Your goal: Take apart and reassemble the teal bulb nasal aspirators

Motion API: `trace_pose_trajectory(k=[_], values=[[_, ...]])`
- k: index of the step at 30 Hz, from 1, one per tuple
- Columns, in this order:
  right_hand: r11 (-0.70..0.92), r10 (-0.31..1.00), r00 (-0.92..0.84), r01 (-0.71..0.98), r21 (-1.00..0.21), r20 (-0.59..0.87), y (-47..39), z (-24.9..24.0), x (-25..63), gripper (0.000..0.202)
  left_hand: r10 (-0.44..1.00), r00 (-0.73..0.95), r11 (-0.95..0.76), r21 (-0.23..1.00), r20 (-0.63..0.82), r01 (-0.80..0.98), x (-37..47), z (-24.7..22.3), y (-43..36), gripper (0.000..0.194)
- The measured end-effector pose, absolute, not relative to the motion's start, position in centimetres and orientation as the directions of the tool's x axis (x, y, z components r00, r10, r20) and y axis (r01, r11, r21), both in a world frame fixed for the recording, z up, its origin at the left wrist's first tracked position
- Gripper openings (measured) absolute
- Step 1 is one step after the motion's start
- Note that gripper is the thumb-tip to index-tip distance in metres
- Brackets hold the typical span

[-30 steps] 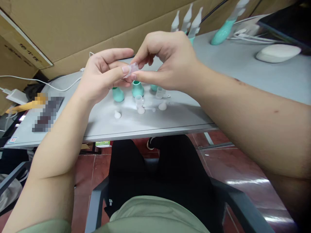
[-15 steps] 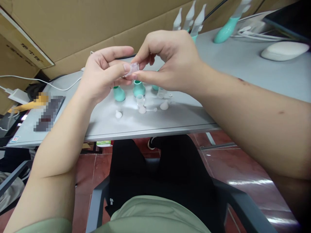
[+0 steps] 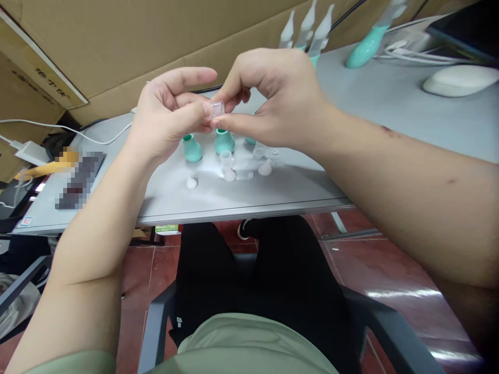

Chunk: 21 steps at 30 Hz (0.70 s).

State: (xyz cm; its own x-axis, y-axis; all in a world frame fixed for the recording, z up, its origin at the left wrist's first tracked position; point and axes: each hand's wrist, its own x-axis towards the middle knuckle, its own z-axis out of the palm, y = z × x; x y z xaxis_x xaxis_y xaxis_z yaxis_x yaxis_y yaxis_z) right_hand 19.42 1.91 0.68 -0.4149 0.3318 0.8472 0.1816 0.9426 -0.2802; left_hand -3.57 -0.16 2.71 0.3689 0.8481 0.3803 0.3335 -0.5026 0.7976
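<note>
"Checking my hands. Gripping what?"

"Clear tube (image 3: pixel 217 109), pinched by both my left hand (image 3: pixel 166 111) and right hand (image 3: pixel 278 98), above the tabletop (image 3: pixel 167 200)."

"Around it?"

"Two open teal bulbs (image 3: pixel 225 143), clear cup (image 3: pixel 226 159), white cones (image 3: pixel 265 167) nearer the front edge."

"Anything blocked?"

"Yep, my right hand covers most of a third bulb (image 3: pixel 250 141) and the bottoms of white-tipped droppers (image 3: pixel 320 34). White mouse (image 3: pixel 460 81), far right."

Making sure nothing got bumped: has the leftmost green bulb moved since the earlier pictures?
No, the leftmost green bulb keeps its place against the table's front edge.
</note>
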Motion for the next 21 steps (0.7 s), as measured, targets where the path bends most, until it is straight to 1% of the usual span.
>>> trace_pose_trajectory(k=[4, 8, 11, 14, 16, 21], values=[[0.946, 0.322, -0.422, 0.188, -0.265, 0.848, 2.0, 0.5, 19.4, 0.021, 0.854, 0.347, -0.496, 0.811, 0.388, 0.312, -3.5, 2.6, 0.1, 0.052], [0.927, 0.369, -0.397, 0.224, -0.301, 0.840, 1.7, 0.6, 19.4, 0.017, 0.860, 0.309, -0.489, 0.829, 0.406, 0.272, -3.7, 2.0, 0.4, 0.043], [0.903, 0.421, -0.410, 0.270, -0.333, 0.809, 1.3, 0.9, 19.5, 0.013, 0.852, 0.340, -0.475, 0.861, 0.398, 0.180, -3.9, 1.8, 0.3, 0.049], [0.906, 0.417, -0.421, 0.258, -0.335, 0.806, 1.2, 1.0, 19.6, 0.012, 0.851, 0.362, -0.453, 0.880, 0.380, 0.141, -4.1, 2.1, -0.2, 0.055], [0.908, 0.415, -0.413, 0.242, -0.342, 0.810, 1.3, 0.9, 19.5, 0.014, 0.861, 0.354, -0.441, 0.883, 0.365, 0.161, -4.1, 2.6, -0.7, 0.056], [0.882, 0.470, -0.372, 0.243, -0.405, 0.801, 1.6, 0.8, 19.2, 0.022, 0.883, 0.369, -0.416, 0.848, 0.291, 0.327, -4.0, 3.3, -1.5, 0.057]])
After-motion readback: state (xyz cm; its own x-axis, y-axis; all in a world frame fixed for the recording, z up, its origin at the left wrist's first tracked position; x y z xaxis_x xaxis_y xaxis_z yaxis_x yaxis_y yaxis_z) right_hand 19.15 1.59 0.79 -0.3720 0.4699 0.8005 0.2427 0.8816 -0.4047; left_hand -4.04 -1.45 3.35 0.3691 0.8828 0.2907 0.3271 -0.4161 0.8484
